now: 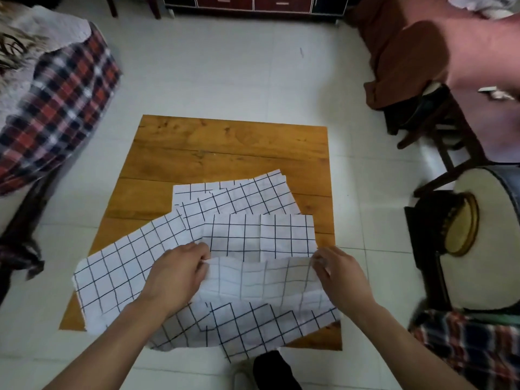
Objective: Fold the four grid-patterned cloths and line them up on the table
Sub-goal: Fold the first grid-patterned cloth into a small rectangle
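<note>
Several white cloths with a black grid lie overlapping on the near half of a small wooden table [230, 142]. My left hand [177, 274] and my right hand [337, 274] each pinch a top corner of the nearest cloth [261, 280], lifting its edge so the pale back side faces me. Behind it lies a cloth [259, 235] with a vertical crease. Another cloth [242, 195] lies at an angle further back. A large flat cloth [121, 266] spreads to the left, and one more [253, 325] hangs over the near edge.
The table stands on a pale tiled floor. A plaid-covered seat [56, 108] is at the left. Wooden chairs [439, 130], a round stool [484, 237] and pink fabric are at the right. A dark cabinet [253, 2] stands at the back.
</note>
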The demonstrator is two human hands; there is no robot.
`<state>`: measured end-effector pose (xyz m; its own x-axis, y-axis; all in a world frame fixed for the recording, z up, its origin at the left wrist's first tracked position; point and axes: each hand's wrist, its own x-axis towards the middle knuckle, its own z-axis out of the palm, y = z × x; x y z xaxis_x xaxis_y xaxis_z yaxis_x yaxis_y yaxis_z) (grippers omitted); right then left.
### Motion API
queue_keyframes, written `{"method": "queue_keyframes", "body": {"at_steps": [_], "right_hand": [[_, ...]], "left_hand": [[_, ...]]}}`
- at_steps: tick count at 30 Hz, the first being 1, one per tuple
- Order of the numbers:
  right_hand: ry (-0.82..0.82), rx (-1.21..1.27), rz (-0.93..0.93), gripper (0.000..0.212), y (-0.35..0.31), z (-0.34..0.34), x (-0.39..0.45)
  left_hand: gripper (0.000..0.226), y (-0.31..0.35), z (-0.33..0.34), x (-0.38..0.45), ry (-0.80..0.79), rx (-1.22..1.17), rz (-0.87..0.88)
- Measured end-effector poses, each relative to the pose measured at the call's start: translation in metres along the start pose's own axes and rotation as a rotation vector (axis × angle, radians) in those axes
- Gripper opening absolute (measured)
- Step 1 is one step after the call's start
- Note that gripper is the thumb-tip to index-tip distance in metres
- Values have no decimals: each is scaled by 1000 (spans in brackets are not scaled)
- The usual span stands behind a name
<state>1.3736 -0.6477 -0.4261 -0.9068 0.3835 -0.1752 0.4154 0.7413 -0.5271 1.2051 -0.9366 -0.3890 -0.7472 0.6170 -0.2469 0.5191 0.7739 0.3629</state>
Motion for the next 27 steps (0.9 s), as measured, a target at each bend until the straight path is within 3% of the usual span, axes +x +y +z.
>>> {"method": "queue_keyframes", "body": {"at_steps": [15,27], "right_hand": [[1,-20,46,12,43,53,115],[-23,-69,19,10,67,86,163]], "left_hand": [[7,-41,79,109,107,-51,-106],[9,-62,118,144,167,-53,-169]]}}
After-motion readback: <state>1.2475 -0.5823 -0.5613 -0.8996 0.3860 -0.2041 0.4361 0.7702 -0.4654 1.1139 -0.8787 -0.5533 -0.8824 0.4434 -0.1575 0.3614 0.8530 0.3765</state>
